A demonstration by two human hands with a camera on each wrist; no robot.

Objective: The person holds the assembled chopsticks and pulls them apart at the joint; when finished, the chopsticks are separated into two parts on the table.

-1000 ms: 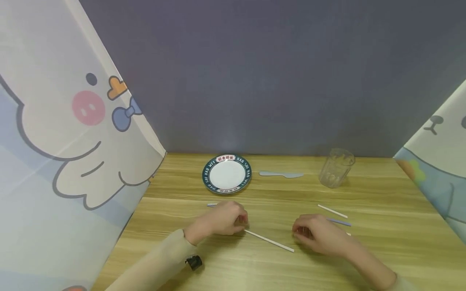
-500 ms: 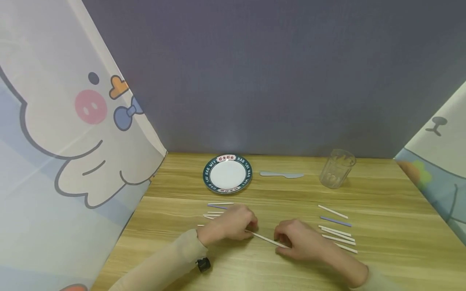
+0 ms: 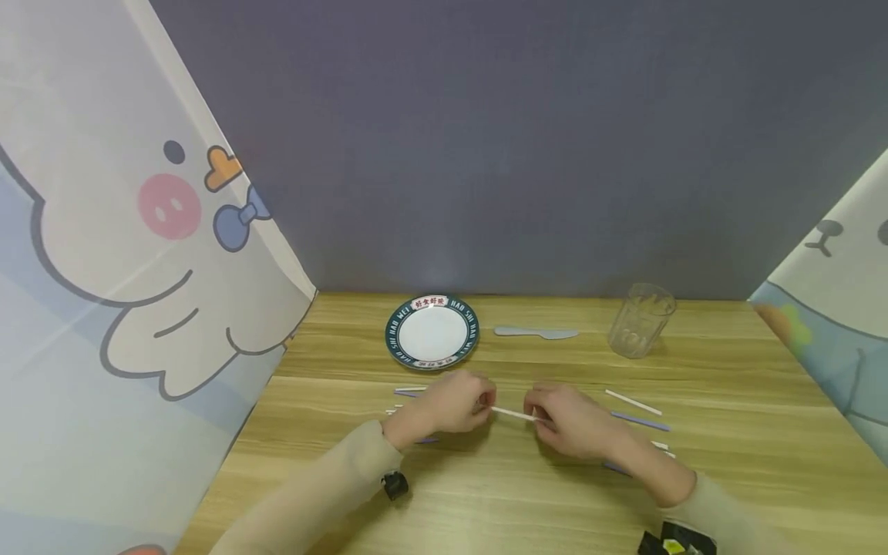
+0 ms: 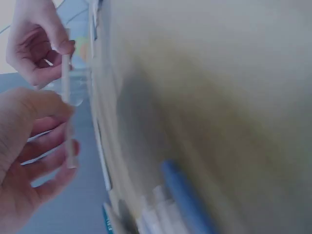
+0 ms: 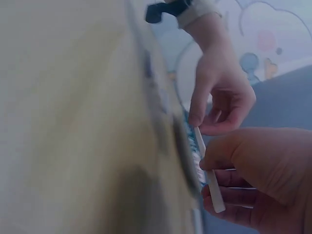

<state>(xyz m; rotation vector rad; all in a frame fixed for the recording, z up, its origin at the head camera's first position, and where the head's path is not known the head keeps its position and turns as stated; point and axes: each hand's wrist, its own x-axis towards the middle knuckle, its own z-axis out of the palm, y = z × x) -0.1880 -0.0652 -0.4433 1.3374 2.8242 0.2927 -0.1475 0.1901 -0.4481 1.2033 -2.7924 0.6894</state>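
Note:
A thin white stick (image 3: 512, 414) spans the gap between my two hands, lifted off the table. Left hand (image 3: 458, 401) pinches one end between thumb and fingers; right hand (image 3: 572, 420) pinches the other. In the left wrist view the stick (image 4: 66, 83) runs from hand to hand, and its end sticks out past my left fingers. The right wrist view has its other end (image 5: 215, 195) lying along my right fingers. White and purple sticks lie on each side: a purple one (image 3: 640, 421) by my right hand, others partly hidden under my left arm.
A plate with a dark green rim (image 3: 395, 339) stands at the back, beside a pale knife (image 3: 536, 333). To the right is a clear tumbler (image 3: 640, 322). A grey panel (image 3: 527, 154) rises behind the wooden table (image 3: 499, 509); printed cartoon panels flank it.
One second ago only my left hand held the stick. My right hand then moved left and took its free end. Since then both hands have lifted it and moved it toward the plate.

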